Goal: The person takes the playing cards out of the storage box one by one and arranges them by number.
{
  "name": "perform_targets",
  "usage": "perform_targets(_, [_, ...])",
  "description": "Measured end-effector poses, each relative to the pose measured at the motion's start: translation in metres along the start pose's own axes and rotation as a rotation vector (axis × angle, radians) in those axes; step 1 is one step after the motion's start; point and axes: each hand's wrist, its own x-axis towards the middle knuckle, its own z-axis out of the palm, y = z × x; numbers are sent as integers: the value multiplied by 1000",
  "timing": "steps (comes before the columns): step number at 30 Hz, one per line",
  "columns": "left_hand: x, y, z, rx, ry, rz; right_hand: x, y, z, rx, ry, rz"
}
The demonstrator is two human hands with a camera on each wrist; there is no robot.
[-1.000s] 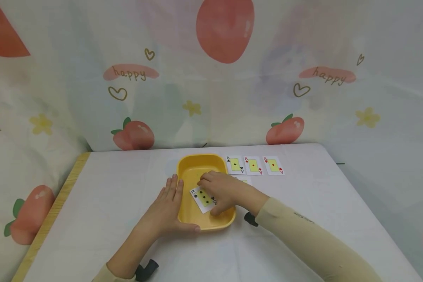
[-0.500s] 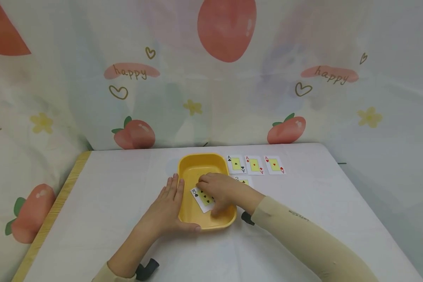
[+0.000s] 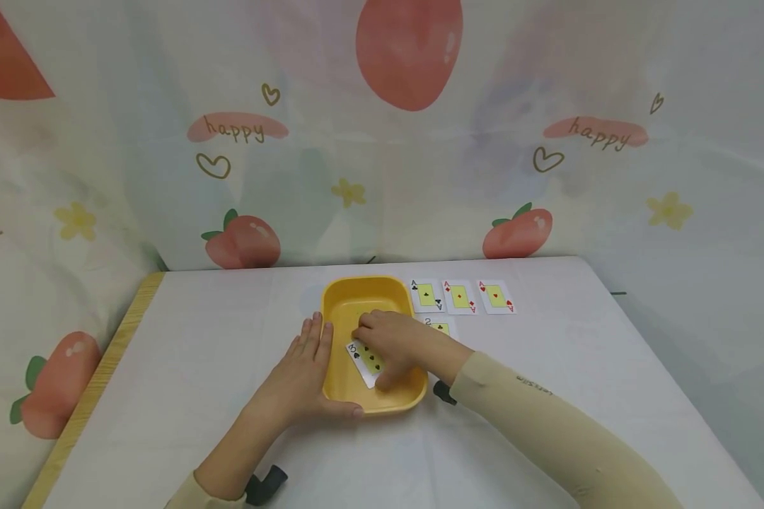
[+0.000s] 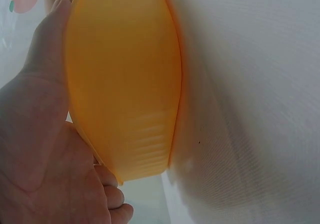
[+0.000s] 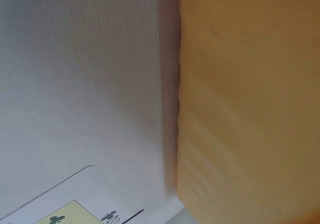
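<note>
A yellow plastic tray (image 3: pixel 341 394) stands on the white-covered table. My left hand (image 3: pixel 296 382) lies along its left side with straight fingers, the thumb at the near rim; in the left wrist view the palm rests against the tray's wall (image 4: pixel 125 84). Inside the tray, my right hand (image 3: pixel 397 345) reaches down over a playing card (image 3: pixel 364 362) with black spades on a yellow panel. Its fingers and thumb grip the card at opposite edges, and the hand hides the card's right part. The right wrist view shows only the tray's outer wall (image 5: pixel 250 99), not the hand.
Right of the tray, the ace of clubs (image 3: pixel 426 295), ace of diamonds (image 3: pixel 460 297) and ace of hearts (image 3: pixel 496 297) lie in a row. Below them is a two of clubs (image 3: pixel 442 326), partly hidden by the right hand. A printed curtain (image 3: pixel 382 162) hangs behind the table.
The right hand has shifted slightly left across the spade card, covering more of it, and more of the two of clubs shows. The left hand and tray stay in place.
</note>
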Motion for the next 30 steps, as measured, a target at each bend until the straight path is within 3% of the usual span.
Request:
perform_targets(13, [-1,1,0,-10,-10,-19,-1,4,-2,-21,-36,-36])
perform_targets(21, [0,1,-1,-29,-1,-14,4,0,-3,1,-14,4])
perform_targets(30, [0,0,1,-22,-3,-20,0,-2,-1,-26,-23,-9])
